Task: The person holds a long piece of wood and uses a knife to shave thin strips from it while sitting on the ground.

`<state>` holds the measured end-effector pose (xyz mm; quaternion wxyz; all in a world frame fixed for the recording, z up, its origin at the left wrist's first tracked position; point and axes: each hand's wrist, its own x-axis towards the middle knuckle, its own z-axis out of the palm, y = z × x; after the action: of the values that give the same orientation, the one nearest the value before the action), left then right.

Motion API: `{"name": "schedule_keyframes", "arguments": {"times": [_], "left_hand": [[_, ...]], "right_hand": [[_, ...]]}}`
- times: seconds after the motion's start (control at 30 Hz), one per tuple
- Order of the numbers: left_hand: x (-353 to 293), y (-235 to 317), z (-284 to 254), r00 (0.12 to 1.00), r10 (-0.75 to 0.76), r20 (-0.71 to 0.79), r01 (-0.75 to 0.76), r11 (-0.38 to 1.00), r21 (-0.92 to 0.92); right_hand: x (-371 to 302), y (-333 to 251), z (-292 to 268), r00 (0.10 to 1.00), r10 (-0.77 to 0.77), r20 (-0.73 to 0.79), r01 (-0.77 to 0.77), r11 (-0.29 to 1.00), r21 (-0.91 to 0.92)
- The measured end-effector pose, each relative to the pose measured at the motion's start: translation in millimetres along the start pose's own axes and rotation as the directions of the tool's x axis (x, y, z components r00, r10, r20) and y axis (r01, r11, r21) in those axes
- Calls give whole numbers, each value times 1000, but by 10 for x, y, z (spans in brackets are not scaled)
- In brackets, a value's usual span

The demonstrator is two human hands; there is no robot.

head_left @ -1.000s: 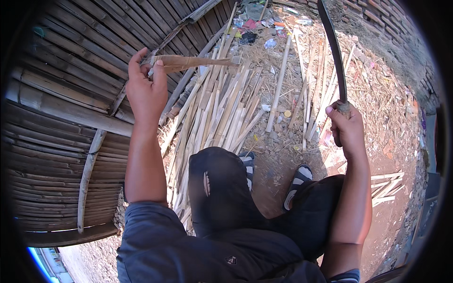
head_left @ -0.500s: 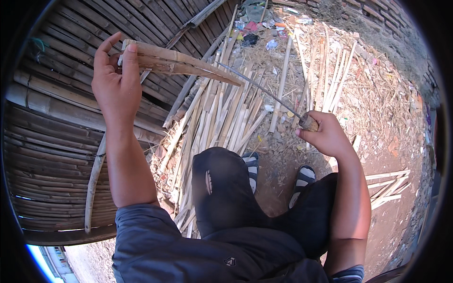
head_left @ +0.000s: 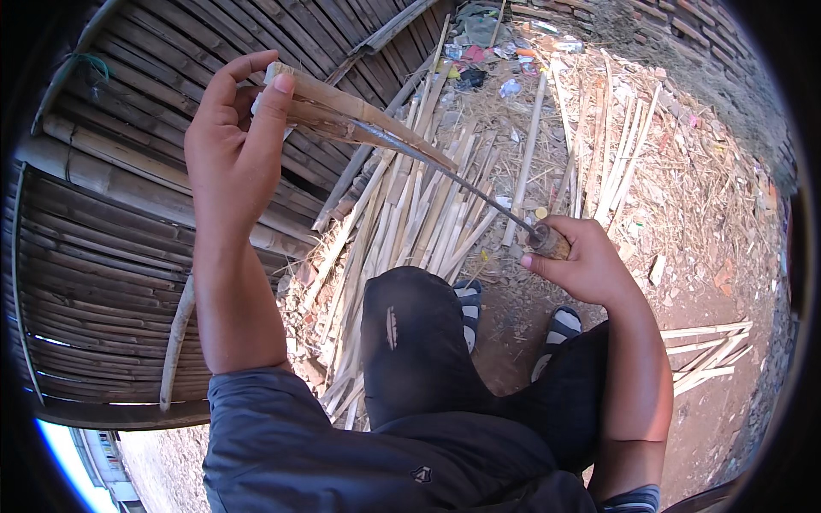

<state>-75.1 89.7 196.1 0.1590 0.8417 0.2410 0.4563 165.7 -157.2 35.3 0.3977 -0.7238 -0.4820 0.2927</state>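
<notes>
My left hand, raised at upper left, grips one end of a bamboo piece between thumb and fingers. The piece points right and away from my palm, and a split runs along its length. My right hand is closed around the round wooden handle of a long knife. Its thin blade, seen nearly edge-on, reaches up and left to the bamboo. The far part of the blade lies along the split; whether it is inside or just against the piece, I cannot tell.
Long bamboo strips lie heaped ahead of my knee, with more strips farther right and a small pile at right. A slatted bamboo wall stands on the left. Litter and a brick wall are at the far side.
The bamboo in my left hand has shifted right relative to the knife. The blade, earlier showing beyond the bamboo's upper edge, now lies along its split. My right hand has dropped slightly.
</notes>
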Motion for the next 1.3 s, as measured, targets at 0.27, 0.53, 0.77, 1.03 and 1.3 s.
{"name": "schedule_keyframes", "arguments": {"times": [0.27,0.53,0.77,1.03,1.3], "left_hand": [[-33,120,19,999,24,49,-24,1000,-2],[-41,119,32,998,5,65,1,996,-85],[-47,102,-2,996,-3,86,11,996,-90],[-59,112,-26,991,-70,116,86,986,-143],[-71,106,-19,994,-25,107,42,987,-153]], "right_hand": [[49,-2,22,1000,-5,-1,5,1000,-11],[41,25,38,998,-37,-47,35,999,-38],[41,-2,26,998,-52,-21,51,998,-42],[15,-57,31,1000,-18,-13,18,999,31],[24,-71,44,997,-75,-15,75,997,-2]]}}
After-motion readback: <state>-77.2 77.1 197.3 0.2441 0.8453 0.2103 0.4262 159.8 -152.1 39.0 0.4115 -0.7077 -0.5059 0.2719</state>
